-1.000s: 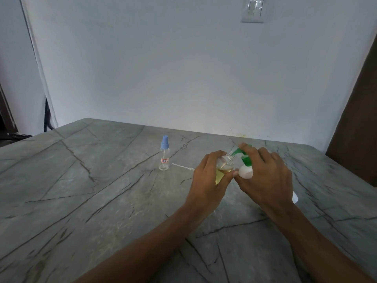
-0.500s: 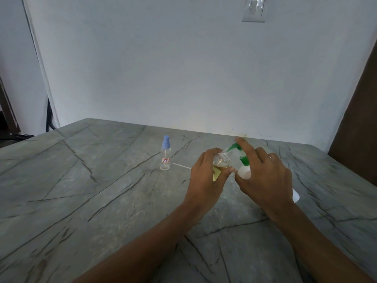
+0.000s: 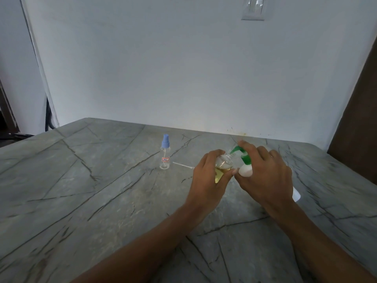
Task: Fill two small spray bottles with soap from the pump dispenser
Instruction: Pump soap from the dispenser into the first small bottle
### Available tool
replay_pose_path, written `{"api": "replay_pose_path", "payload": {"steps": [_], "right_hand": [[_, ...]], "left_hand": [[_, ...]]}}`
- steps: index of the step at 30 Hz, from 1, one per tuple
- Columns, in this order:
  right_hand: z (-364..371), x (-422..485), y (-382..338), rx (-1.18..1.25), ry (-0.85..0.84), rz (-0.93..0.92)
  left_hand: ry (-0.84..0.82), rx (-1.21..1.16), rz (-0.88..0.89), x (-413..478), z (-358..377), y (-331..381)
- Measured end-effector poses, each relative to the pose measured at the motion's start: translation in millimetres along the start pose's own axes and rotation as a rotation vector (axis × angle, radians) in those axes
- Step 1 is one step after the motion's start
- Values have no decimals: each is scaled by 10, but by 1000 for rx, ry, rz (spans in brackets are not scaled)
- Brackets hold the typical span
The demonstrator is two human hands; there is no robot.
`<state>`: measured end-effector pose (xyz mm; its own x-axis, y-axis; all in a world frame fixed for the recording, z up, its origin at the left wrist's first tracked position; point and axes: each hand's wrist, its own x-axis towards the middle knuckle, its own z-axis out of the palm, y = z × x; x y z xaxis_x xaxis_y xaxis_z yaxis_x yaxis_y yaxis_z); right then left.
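My left hand (image 3: 206, 180) grips a small clear spray bottle (image 3: 222, 166) with no cap, tilted to the right and partly filled with yellow soap. My right hand (image 3: 265, 176) holds the white pump dispenser (image 3: 245, 170), its index finger on top of the green pump head (image 3: 241, 155). The green nozzle points into the open neck of the small bottle. A second small spray bottle (image 3: 164, 153) with a blue cap and a red-edged label stands upright on the grey stone table (image 3: 81, 190), left of my hands.
A thin white spray tube (image 3: 183, 165) lies on the table between the capped bottle and my left hand. The table ends at a white wall behind; a dark wooden panel (image 3: 359, 119) stands at the right. A light switch (image 3: 253, 9) is on the wall.
My right index finger rose with the green pump head after being pressed lower. Both hands and the bottles stay in nearly the same place.
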<state>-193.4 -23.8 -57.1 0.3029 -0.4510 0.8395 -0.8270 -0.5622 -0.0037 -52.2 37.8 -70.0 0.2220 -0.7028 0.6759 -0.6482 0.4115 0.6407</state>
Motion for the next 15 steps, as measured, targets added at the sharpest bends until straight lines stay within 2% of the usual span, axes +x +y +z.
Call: {"api": "replay_pose_path", "payload": {"steps": [8, 15], "right_hand": [[21, 8, 14, 41, 24, 1], [-27, 12, -47, -37, -45, 2]], "left_hand": [[-3, 11, 16, 2, 11, 12], [16, 15, -18, 44, -25, -37]]}}
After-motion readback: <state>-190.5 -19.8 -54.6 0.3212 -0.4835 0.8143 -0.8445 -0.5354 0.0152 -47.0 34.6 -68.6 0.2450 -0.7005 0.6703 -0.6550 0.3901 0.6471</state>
